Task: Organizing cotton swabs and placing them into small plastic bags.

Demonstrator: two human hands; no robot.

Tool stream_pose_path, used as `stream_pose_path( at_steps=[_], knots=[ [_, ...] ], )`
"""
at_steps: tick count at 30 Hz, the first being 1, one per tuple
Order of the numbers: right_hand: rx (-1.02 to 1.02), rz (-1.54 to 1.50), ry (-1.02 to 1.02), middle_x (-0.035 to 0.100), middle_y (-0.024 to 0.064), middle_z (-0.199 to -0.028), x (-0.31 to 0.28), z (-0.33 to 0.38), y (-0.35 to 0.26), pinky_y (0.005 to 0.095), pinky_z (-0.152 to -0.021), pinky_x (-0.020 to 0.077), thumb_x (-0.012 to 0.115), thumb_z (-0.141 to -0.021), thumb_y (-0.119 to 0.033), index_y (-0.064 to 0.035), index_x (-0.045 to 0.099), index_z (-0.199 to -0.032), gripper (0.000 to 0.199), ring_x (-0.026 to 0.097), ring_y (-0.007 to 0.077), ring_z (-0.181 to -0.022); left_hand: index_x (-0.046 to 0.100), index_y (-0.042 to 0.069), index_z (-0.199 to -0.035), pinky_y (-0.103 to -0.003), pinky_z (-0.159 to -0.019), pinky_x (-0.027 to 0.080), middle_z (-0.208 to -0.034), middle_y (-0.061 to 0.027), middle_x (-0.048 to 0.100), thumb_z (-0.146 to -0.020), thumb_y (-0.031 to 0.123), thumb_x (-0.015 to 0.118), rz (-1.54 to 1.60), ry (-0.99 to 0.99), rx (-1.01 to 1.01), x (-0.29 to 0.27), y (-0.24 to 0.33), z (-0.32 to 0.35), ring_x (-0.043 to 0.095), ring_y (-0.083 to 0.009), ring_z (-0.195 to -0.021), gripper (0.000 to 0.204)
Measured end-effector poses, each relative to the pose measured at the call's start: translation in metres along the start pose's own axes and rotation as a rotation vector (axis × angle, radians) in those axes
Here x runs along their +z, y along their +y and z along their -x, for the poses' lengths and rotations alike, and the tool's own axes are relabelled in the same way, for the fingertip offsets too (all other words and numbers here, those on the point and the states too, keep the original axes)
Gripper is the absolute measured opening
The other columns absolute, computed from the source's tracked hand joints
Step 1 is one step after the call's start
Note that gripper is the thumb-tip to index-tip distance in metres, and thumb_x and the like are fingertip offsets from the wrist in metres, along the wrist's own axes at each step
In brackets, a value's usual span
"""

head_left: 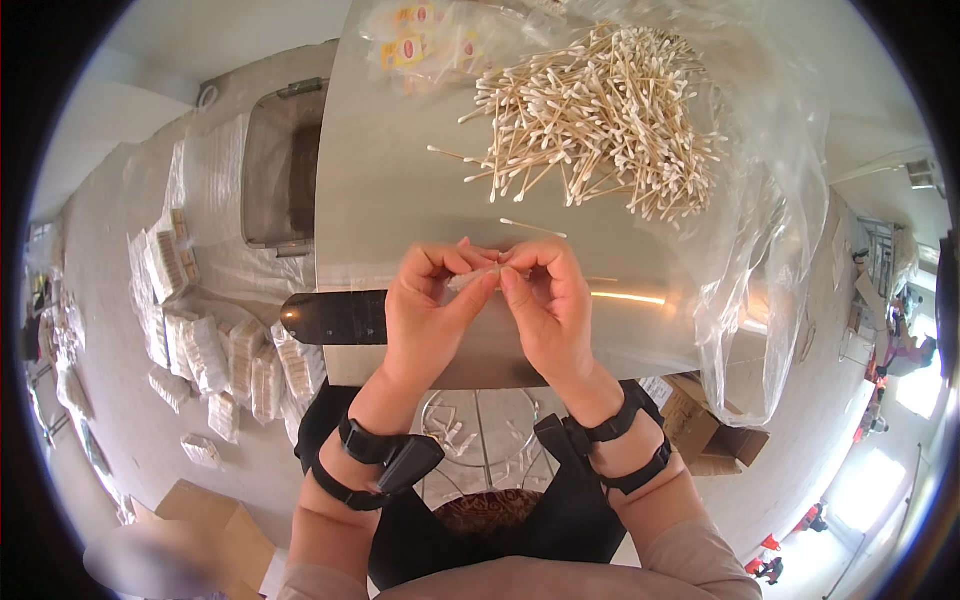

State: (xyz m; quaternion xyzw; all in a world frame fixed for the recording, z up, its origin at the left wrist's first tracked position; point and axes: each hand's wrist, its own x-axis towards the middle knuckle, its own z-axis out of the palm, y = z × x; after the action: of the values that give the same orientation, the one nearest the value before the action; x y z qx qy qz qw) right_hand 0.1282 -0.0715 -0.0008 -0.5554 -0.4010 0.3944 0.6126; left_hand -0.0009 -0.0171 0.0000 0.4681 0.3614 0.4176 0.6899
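Note:
My left hand (432,305) and my right hand (552,310) meet over the near part of the metal table (400,210). Thumbs and fingers of both are pinched together on a small, clear piece of plastic film (466,279), perhaps a small bag; the fingers cover most of it. Just beyond them lies a single cotton swab (533,228). A big heap of cotton swabs (610,120) with white tips and wooden sticks spreads over the far side. Clear small bags with yellow and red print (405,50) lie at the far left of the heap.
A large clear plastic sheet (765,290) hangs over the table's right edge. A black flat bar (335,318) juts past the left edge. On the floor are a grey bin (262,170), several packed bundles (245,360) and cardboard boxes (715,435). Beneath me is a stool (490,511).

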Motion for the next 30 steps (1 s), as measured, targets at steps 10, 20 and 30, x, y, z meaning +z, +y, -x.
stream_pose_path(
  at_steps=[10, 20, 30],
  knots=[
    [0.096, -0.095, 0.026, 0.056, -0.0012, -0.09, 0.006, 0.0, 0.0, 0.0198, -0.067, 0.0428, 0.059, -0.097, -0.005, -0.0028, 0.055, -0.102, 0.007, 0.049, 0.0039, -0.075, 0.049, 0.005, -0.098, -0.039, -0.114, 0.032, -0.098, -0.0082, 0.067, -0.088, -0.007, 0.065, 0.136, 0.041, -0.035, 0.005, 0.003, 0.002, 0.063, -0.0203, -0.105, 0.023],
    [0.091, -0.089, -0.039, 0.063, 0.0014, -0.099, 0.002, -0.002, 0.002, 0.0183, -0.066, 0.0409, 0.058, -0.096, -0.004, -0.0029, 0.054, -0.105, 0.009, 0.047, 0.0034, -0.074, 0.051, 0.005, -0.097, -0.037, -0.112, 0.033, -0.1, -0.0072, 0.065, -0.092, -0.006, 0.06, 0.201, -0.009, 0.007, -0.003, -0.006, 0.002, 0.06, -0.0224, -0.112, 0.015],
    [0.09, -0.07, -0.056, 0.058, 0.0019, -0.1, 0.001, -0.003, 0.0, 0.0205, -0.067, 0.0428, 0.057, -0.098, -0.006, -0.0019, 0.055, -0.103, 0.007, 0.048, 0.0047, -0.076, 0.054, 0.004, -0.099, -0.038, -0.11, 0.035, -0.109, -0.0086, 0.065, -0.098, 0.006, 0.058, 0.247, 0.028, -0.091, -0.004, -0.003, 0.004, 0.058, -0.0233, -0.116, 0.004]
  ],
)
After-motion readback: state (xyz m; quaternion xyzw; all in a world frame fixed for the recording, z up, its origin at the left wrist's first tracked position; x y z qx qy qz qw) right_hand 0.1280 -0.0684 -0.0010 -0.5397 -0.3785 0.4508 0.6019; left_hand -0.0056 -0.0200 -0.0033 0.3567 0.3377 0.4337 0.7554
